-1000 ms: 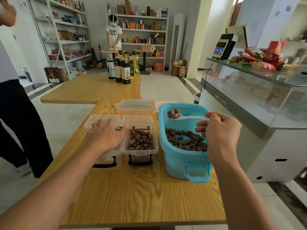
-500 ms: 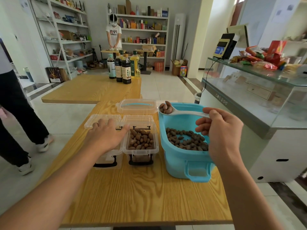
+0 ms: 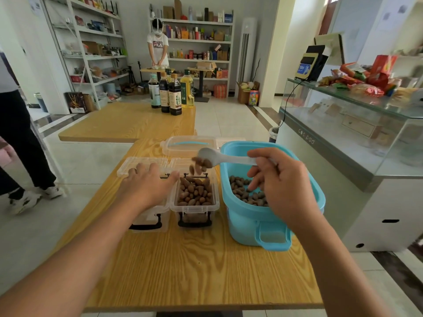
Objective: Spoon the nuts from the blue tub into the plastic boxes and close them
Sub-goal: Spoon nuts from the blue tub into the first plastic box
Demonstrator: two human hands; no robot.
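The right hand grips the handle of a white spoon, whose bowl is tipped over the right plastic box at frame centre. Nuts fall from the bowl into this box, which is already well filled. The left hand lies flat and spread on the left plastic box, holding nothing. The blue tub stands just right of the boxes, with nuts remaining inside.

Risks:
- Falling nuts may strike the heaped contents or the rim and bounce onto the wooden table.
- Overfilling may stop the hinged lid from closing.

Visibility limits:
- The left hand covers the left box; its fill level cannot be determined.
- The falling nuts are blurred.
- The right hand hides part of the tub interior.
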